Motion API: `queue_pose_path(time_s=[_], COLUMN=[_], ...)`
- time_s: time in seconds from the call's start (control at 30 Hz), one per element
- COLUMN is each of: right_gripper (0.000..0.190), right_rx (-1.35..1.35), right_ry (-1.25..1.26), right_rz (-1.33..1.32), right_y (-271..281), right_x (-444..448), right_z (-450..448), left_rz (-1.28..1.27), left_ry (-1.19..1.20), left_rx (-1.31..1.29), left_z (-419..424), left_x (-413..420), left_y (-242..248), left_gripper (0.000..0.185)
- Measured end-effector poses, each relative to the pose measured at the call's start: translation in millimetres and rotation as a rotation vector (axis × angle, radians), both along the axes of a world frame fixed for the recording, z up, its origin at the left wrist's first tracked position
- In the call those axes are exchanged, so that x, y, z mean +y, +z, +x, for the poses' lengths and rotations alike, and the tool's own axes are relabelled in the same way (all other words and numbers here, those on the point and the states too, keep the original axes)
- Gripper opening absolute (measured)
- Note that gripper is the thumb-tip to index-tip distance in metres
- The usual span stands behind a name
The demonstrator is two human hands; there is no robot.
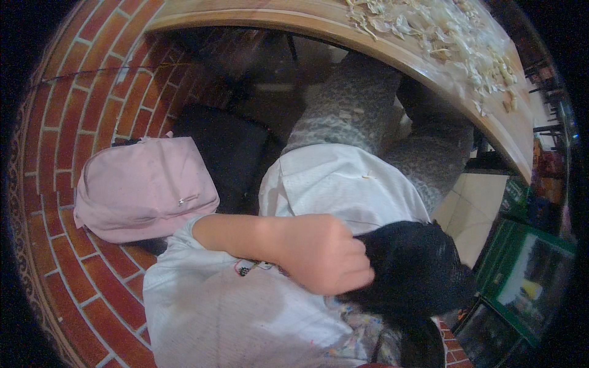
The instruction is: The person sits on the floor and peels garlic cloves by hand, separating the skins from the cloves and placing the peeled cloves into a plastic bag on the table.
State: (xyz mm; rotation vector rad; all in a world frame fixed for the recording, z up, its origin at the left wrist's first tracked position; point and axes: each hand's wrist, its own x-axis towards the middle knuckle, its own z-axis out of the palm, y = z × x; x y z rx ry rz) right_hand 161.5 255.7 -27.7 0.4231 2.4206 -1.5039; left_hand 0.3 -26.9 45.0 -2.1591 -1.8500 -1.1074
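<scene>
My left hand (329, 257) is curled into a fist, with the forearm coming in from the left across my body. Its knuckles meet the edge of a black fabric item (414, 267); the fingertips are hidden, so I cannot tell whether it grips the fabric. My right hand is out of view. A white cloth (349, 184) lies over my lap, above patterned grey trousers (354, 110). Below the hand is my light shirt (239, 313), with a small printed motif. A pink backpack (147, 188) stands to the left, against a dark seat.
A wooden table (276, 14) curves across the top, with a heap of thin pale peelings (446, 37) at its right. A brick-patterned wall (78, 138) runs along the left. At the lower right stands a green-framed case (487, 276), beside pale floor tiles (474, 202).
</scene>
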Motion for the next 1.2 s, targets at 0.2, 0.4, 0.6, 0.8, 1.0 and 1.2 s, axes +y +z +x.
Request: queue_pose_path(time_s=[0.2, 0.4, 0.6, 0.8, 1.0, 1.2], right_gripper=[0.032, 0.033, 0.033, 0.033, 0.033, 0.034], right_rx=[-0.013, -0.014, -0.016, -0.009, 0.008, 0.028], right_ry=[-0.026, -0.014, -0.006, 0.023, 0.048, 0.07], right_rz=[0.024, 0.027, 0.033, 0.034, 0.034, 0.04], right_y=[7, 10, 11, 13, 13, 16], right_x=[9, 13, 11, 12, 11, 10], right_z=[11, 13, 11, 10, 7, 3], left_rz=[-0.451, -0.644, -0.464, -0.626, -0.723, -0.717], left_ry=[0.165, 0.071, 0.338, 0.411, 0.312, 0.199], left_rx=[-0.241, -0.548, -0.667, -0.226, -0.19, -1.221], left_z=[-1, -18, -65, -75, -90, -117], left_x=[3, 4, 20, 56, 67, 51], left_y=[-11, -5, -59, -97, -115, -75], left_gripper=[0.019, 0.032, 0.024, 0.02, 0.025, 0.028])
